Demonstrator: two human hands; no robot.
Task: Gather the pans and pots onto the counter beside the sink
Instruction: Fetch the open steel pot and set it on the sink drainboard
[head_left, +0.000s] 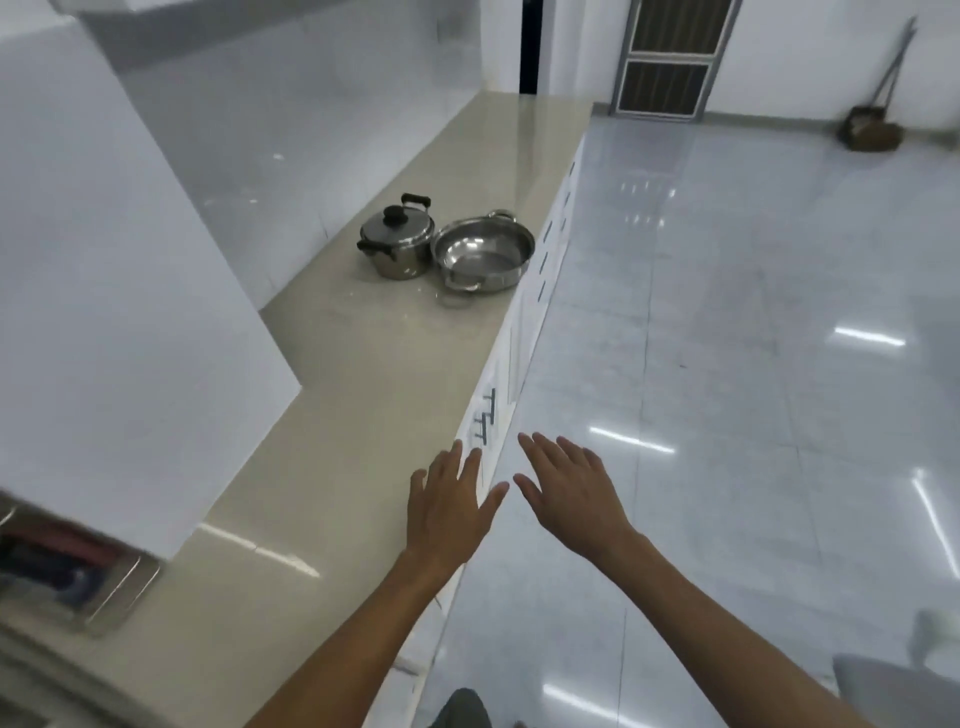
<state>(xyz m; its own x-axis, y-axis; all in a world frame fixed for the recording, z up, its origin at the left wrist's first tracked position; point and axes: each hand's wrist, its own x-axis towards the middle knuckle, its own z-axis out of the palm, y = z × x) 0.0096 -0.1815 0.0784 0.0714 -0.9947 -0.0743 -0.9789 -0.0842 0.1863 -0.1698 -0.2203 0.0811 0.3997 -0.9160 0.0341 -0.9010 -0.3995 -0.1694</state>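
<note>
Both the left hand (449, 501) and right hand (569, 493) are spread flat and hold nothing. The lidded steel pot with black handles (397, 244) and the shallow shiny steel pan (483, 254) touch near the beige counter (332, 415) front edge; better to grasp each by its side handles.

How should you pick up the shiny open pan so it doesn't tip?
Probably with both hands, by the two loop handles on opposite rims of the open pan: the near one facing you, the far one behind. It is wide and shallow, beside the lidded pot, so come from above.
</note>
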